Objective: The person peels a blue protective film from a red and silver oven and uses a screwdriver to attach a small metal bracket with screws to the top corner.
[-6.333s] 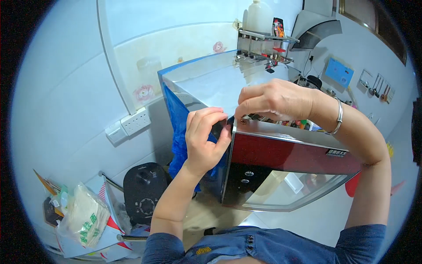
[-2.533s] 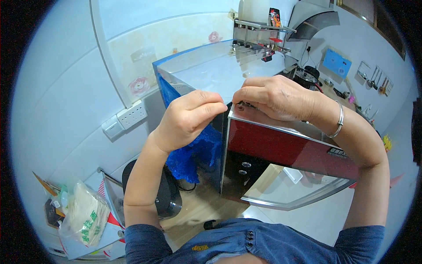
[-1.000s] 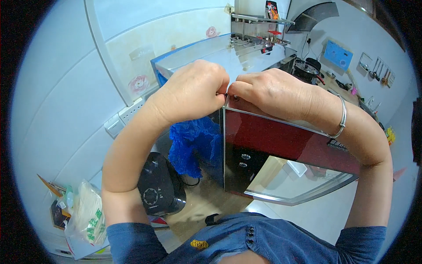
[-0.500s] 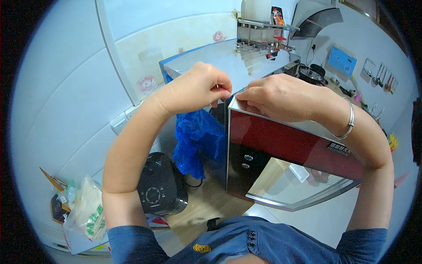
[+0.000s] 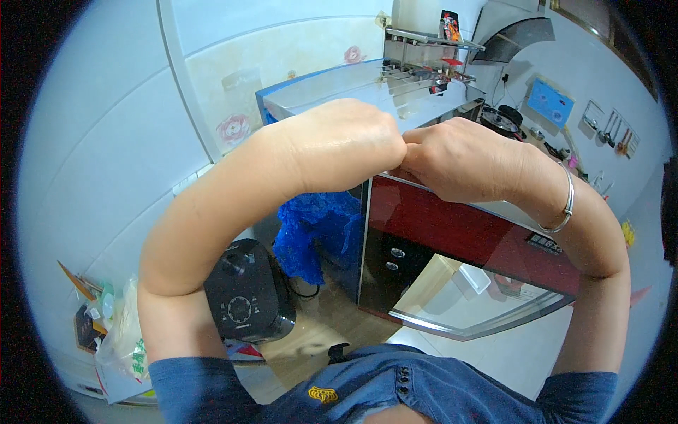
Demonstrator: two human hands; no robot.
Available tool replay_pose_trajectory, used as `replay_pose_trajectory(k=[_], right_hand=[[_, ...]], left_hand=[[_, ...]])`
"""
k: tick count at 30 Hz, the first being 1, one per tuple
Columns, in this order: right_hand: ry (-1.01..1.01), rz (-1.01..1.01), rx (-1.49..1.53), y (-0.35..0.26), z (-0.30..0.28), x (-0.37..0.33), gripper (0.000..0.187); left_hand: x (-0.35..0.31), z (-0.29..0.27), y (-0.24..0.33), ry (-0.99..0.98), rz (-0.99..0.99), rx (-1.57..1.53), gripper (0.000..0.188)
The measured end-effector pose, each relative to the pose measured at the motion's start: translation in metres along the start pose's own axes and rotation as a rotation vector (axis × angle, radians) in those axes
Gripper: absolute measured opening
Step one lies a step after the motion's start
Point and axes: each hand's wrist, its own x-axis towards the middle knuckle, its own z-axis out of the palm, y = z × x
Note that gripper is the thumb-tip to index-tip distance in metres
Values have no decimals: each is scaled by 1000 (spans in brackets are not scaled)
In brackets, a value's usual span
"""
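Note:
My left hand (image 5: 353,145) is bent at the wrist, its back toward me. Its fingers are curled and mostly hidden. My right hand (image 5: 459,159), below a silver bangle (image 5: 568,201), is closed with thumb and fingertips pressed together. The two hands meet above the top corner of a dark red and black glass-fronted appliance (image 5: 452,208). What the fingers hold, if anything, is hidden. A crumpled blue plastic sheet (image 5: 304,240) hangs beside the appliance, under my left wrist.
A black countertop appliance with a round dial (image 5: 247,297) sits at the lower left, near a white plastic bag (image 5: 123,339). Behind my hands is a shiny counter (image 5: 339,85) with a metal rack (image 5: 431,39). A black pan (image 5: 498,120) stands farther right.
My left hand has moved right and rolled over, so its back now shows and its fingers are hidden. My right hand has shifted slightly right. The hands now touch.

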Motion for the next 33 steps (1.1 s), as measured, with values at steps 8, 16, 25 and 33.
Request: replay_pose_trajectory(k=[8, 16, 25, 33], right_hand=[[139, -101, 93, 10, 2, -2, 14], [197, -231, 116, 24, 1, 5, 20], [124, -376, 89, 32, -6, 27, 43], [157, -481, 135, 36, -2, 26, 44]], left_hand=[[-27, 69, -19, 637, -75, -528, 4], [-31, 115, 8, 1048, -245, -621, 14], [-13, 139, 25, 1239, -347, -618, 36], [-11, 142, 26, 1268, -360, -637, 35]])
